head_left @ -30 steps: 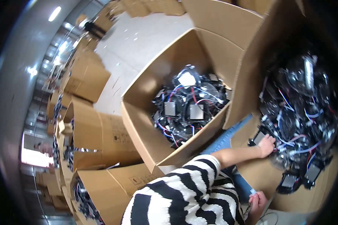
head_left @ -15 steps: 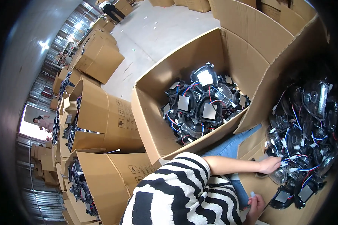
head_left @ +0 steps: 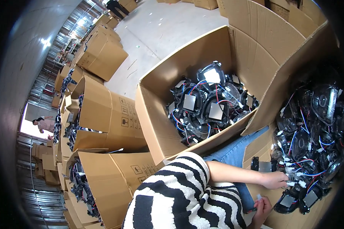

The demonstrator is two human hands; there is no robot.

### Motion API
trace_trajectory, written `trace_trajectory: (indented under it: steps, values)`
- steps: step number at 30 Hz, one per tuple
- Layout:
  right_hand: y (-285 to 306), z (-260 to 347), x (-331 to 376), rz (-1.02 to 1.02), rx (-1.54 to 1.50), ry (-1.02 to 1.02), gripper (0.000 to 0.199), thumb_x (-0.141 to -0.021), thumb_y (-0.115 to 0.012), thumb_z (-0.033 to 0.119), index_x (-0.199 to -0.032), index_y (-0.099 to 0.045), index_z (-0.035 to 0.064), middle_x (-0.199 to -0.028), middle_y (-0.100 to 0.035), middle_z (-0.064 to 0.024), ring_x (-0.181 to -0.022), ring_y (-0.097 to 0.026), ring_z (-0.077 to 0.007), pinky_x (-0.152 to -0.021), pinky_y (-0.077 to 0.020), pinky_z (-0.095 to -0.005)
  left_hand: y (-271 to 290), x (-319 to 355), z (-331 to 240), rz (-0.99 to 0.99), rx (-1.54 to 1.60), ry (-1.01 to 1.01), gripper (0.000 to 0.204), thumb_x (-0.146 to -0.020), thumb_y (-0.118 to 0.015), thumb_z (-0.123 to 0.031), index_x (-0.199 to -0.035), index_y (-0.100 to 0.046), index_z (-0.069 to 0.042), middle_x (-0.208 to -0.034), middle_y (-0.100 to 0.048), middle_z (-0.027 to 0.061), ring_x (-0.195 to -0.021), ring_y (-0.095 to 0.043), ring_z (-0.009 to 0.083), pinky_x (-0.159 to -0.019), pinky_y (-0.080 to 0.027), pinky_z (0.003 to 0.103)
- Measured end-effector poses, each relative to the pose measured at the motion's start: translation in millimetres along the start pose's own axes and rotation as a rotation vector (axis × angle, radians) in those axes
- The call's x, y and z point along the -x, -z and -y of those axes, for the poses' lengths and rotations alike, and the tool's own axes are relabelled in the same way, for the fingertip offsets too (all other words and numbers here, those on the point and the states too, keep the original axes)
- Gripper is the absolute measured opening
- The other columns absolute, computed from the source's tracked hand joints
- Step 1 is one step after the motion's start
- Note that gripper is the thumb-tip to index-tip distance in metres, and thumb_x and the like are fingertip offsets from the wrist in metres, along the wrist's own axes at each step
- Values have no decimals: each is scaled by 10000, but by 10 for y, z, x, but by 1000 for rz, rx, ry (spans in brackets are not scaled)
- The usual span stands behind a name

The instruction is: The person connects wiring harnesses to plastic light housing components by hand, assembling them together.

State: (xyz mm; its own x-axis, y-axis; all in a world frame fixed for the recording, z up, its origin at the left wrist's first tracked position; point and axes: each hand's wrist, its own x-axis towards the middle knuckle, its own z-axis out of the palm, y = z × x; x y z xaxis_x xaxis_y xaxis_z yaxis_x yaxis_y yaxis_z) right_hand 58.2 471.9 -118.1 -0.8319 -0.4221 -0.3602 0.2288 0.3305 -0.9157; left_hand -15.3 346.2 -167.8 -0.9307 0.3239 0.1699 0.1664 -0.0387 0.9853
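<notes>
Down at the lower right, inside the near cardboard box (head_left: 290, 72), the left hand (head_left: 274, 180) reaches across a striped sleeve and blue-jeaned knee and pinches at white connectors (head_left: 294, 182) on a bundle of red and blue wires (head_left: 305, 168), fingers closed narrowly on them. That bundle belongs to a heap of black lamp housings (head_left: 313, 141) filling the box toward its right wall. By the box's lower edge, the right hand (head_left: 262, 208) holds a small pale piece (head_left: 258, 197) between its fingertips; what the piece is I cannot tell.

Snagging looks like the main risk: the wires cross each other and loop round neighbouring housings, so a pull on one connector could drag a second unit along or strain a thin lead at its plug. Housings near the lower corner lie loosely stacked and might slide once one is lifted out. The small piece could easily drop into the heap and be lost among the cables.

A second open box (head_left: 160, 126) of similar parts stands just beyond the knee.
</notes>
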Motion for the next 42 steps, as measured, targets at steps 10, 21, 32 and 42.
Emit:
trace_trajectory:
  steps: [10, 21, 32, 42]
  values:
    - [100, -33, 102, 12, 118, 40, 81, -754, -499, 31, -806, -544, -12, -704, -554, -83, -623, -531, -129, -553, -428, -238, 315, 303, -181, 250, 105, 170, 176, -798, -497, -126, -922, -528, -4, -794, -585, 110, -688, -556, 155, -595, -441, 277]
    - [156, 389, 153, -152, -60, 114, 55, -747, -504, 38, -713, -508, -5, -563, -441, -41, -472, -362, -84, -437, -281, -222, 447, 467, -492, 384, 240, 390, 140, -838, -423, -70, -829, -545, -1, -598, -470, 1, -547, -426, 52, -485, -338, 191]
    - [95, 276, 244, -353, -270, 66, 61, -760, -498, 43, -746, -525, -10, -550, -490, -32, -451, -374, -56, -406, -274, -218, 356, 482, -494, 291, -126, -9, 142, -761, -516, -27, -887, -554, 29, -658, -551, 80, -558, -510, 160, -515, -398, 258]
    - [39, 183, 178, -439, -51, -33, 158, -785, -480, 11, -913, -552, -48, -679, -553, -48, -647, -508, -72, -589, -396, -175, 317, 406, -428, 186, -436, -172, 242, -678, -541, 25, -919, -549, 25, -658, -535, 99, -543, -499, 193, -512, -391, 284]
